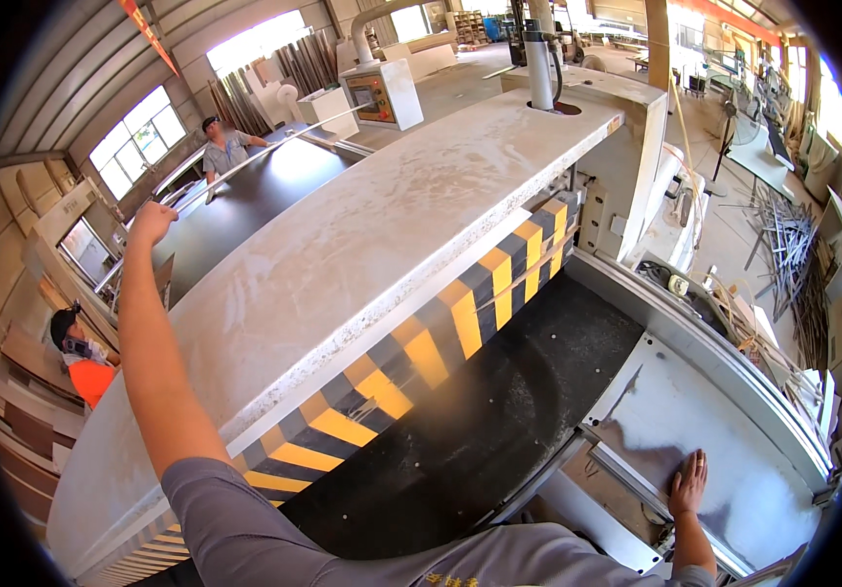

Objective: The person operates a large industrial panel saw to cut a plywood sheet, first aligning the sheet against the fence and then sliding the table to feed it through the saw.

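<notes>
My left arm stretches up and forward across a long dusty pale machine beam (362,254). At its end, my left hand (153,223) is closed around the near end of a long thin pale strip (260,159), which slants away over a dark board (245,203). The fingers are partly hidden from this side. Low at the right, my right hand (690,481) lies flat on a grey metal table (734,455), fingers stretched and holding nothing. Yellow-and-black striping (406,362) runs along the beam's near side, above a black bed (509,391).
A co-worker (225,147) stands beyond the dark board, arms over it. Another person (84,357) in orange is at the left, beside stacked boards (25,421). A control box (382,95) stands at the back. Metal offcuts (793,245) lie heaped on the right floor.
</notes>
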Motion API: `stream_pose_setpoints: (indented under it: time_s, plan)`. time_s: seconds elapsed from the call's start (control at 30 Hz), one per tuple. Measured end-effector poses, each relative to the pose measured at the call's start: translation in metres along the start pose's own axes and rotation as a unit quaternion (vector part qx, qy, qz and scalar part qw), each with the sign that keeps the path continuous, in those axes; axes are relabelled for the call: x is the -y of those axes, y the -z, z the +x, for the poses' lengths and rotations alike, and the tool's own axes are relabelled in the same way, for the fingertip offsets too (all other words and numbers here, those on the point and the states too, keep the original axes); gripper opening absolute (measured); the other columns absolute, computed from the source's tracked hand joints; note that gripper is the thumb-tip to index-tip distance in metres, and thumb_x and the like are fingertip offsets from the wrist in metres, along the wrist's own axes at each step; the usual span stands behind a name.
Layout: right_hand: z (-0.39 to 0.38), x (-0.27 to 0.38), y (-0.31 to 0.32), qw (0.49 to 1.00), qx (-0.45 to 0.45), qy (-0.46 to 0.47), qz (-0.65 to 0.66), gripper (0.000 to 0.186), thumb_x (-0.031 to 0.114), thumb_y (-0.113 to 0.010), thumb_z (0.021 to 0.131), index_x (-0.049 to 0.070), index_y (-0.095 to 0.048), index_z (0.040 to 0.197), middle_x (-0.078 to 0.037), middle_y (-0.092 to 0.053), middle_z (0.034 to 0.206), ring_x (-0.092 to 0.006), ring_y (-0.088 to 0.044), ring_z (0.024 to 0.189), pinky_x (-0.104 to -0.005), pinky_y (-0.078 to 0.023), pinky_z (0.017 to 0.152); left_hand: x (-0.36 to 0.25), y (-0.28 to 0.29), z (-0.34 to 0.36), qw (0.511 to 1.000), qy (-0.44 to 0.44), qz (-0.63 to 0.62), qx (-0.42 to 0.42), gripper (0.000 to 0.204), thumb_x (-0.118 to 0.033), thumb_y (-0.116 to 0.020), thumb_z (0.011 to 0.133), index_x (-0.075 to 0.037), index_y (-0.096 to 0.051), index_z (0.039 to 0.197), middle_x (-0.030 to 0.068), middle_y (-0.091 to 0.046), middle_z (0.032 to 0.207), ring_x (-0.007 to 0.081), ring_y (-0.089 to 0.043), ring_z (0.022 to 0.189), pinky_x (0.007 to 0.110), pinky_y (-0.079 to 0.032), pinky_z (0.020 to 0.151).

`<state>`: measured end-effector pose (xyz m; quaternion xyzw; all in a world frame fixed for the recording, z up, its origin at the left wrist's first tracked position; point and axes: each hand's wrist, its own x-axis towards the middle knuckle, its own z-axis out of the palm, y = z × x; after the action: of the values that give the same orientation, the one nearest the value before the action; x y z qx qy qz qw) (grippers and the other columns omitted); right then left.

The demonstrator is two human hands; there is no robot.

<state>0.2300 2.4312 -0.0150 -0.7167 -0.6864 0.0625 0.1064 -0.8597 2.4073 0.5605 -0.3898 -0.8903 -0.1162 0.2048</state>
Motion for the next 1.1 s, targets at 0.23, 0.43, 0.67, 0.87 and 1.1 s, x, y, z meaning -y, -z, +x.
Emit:
stream_pose_setpoints:
  time_s: [0.23, 0.43, 0.67, 0.87, 1.1]
  plan:
    - [-0.001, 0.001, 0.001, 1.000, 0.004, 0.004, -0.005, 0.070, 0.013, -0.057, 0.093, 0.003, -0.034, 0.158, -0.019, -0.027, 0.167, -0.0393, -0.023, 0.155, -0.0465, -0.019, 0.129, 0.006, 0.006, -0.003, 0.999, 0.016, -0.028, 0.007, 0.029, -0.033, -0.073, 0.083, -0.006, -0.082, 0.092, 0.0208, -0.077, 0.093, 0.0344, -0.075, 0.089, 0.042, -0.056, 0.084]
    - [-0.002, 0.001, 0.002, 1.000, 0.000, 0.011, -0.003, 0.069, 0.012, -0.057, 0.093, 0.002, -0.034, 0.158, -0.019, -0.028, 0.167, -0.0393, -0.023, 0.155, -0.0463, -0.019, 0.129, 0.007, 0.010, -0.010, 0.999, 0.019, -0.041, -0.013, 0.029, -0.031, -0.075, 0.083, -0.004, -0.081, 0.090, 0.0218, -0.076, 0.089, 0.0330, -0.075, 0.086, 0.042, -0.055, 0.082]
    - [-0.001, 0.000, 0.000, 1.000, -0.007, 0.019, -0.002, 0.072, 0.009, -0.061, 0.091, 0.002, -0.032, 0.157, -0.021, -0.029, 0.165, -0.0419, -0.024, 0.153, -0.0488, -0.020, 0.129, -0.008, 0.013, -0.015, 0.998, 0.032, -0.047, 0.006, 0.027, -0.029, -0.076, 0.082, -0.004, -0.082, 0.090, 0.0212, -0.076, 0.087, 0.0317, -0.075, 0.086, 0.041, -0.055, 0.082]
    - [-0.002, -0.003, -0.002, 1.000, -0.014, 0.019, -0.004, 0.071, 0.010, -0.061, 0.092, 0.002, -0.032, 0.156, -0.021, -0.029, 0.164, -0.0423, -0.024, 0.153, -0.0492, -0.020, 0.129, -0.015, 0.007, -0.012, 0.997, 0.049, -0.052, 0.034, 0.027, -0.027, -0.075, 0.082, -0.002, -0.081, 0.091, 0.0212, -0.076, 0.086, 0.0310, -0.074, 0.085, 0.041, -0.055, 0.082]
    - [0.000, 0.001, -0.001, 1.000, -0.014, 0.023, 0.010, 0.071, 0.010, -0.061, 0.092, 0.002, -0.033, 0.156, -0.022, -0.031, 0.163, -0.0434, -0.025, 0.152, -0.0497, -0.021, 0.128, 0.036, 0.010, 0.003, 0.997, 0.013, -0.077, 0.006, 0.030, -0.027, -0.075, 0.082, 0.002, -0.079, 0.091, 0.0200, -0.075, 0.082, 0.0289, -0.072, 0.080, 0.041, -0.054, 0.079]
